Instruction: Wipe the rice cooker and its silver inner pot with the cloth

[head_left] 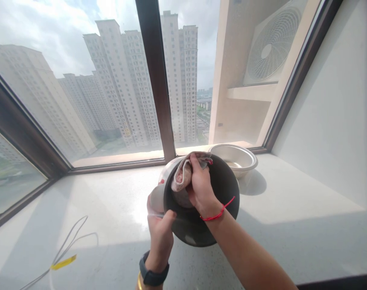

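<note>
The pot [224,185], dark on its inner surface, is at the lower centre of the frame, tilted so that its mouth faces the wearer; this angle probably gives the other hand direct access to the interior. The left hand [159,229] grasps the pale grip [157,198] at the pot's left side, thumb against the rim. This hold likely steadies the pot against pressure from within.

The right hand [202,185] reaches inside the mouth. Its fingers [196,162] are closed on a folded cloth [182,177], which laps over the upper rim; the folding likely gives a thicker pad. Whether the pot's underside touches the windowsill [111,201] cannot be told.

A metal bowl [250,162] stands upright on the windowsill, right of centre and behind the pot, apparently set aside to leave working room. A cord [69,243] with a yellow tag [63,262] lies at lower left, well apart from both hands.
</note>
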Demonstrator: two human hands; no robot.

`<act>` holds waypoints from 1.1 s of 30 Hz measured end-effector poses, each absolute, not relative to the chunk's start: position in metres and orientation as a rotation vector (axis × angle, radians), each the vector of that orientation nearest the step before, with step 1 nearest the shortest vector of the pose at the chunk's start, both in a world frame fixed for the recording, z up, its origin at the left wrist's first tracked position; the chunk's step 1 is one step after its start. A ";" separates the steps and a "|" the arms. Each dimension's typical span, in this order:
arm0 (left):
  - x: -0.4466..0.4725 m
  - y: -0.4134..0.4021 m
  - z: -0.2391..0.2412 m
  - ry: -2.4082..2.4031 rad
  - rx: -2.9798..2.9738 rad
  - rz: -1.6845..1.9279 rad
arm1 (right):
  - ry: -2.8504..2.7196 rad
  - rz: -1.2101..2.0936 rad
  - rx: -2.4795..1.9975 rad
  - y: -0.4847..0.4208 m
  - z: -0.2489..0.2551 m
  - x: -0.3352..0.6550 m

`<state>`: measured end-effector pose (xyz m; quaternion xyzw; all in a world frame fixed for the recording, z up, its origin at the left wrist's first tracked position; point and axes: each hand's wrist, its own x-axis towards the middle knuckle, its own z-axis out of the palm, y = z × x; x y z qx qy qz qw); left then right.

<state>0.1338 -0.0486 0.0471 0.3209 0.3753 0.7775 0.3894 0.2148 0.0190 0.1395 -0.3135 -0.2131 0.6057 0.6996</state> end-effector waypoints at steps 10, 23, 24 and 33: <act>0.129 -0.055 0.050 0.876 0.793 1.958 | -1.745 1.574 -0.819 -0.024 0.092 0.252; 0.122 -0.050 0.063 1.007 0.661 2.037 | -2.814 0.112 -1.108 -0.039 0.085 0.332; 0.122 -0.050 0.062 1.016 0.666 2.037 | -2.808 0.006 -1.064 -0.031 0.085 0.341; 0.125 -0.052 0.068 1.030 0.643 2.025 | -2.651 0.094 -0.661 0.044 0.127 0.373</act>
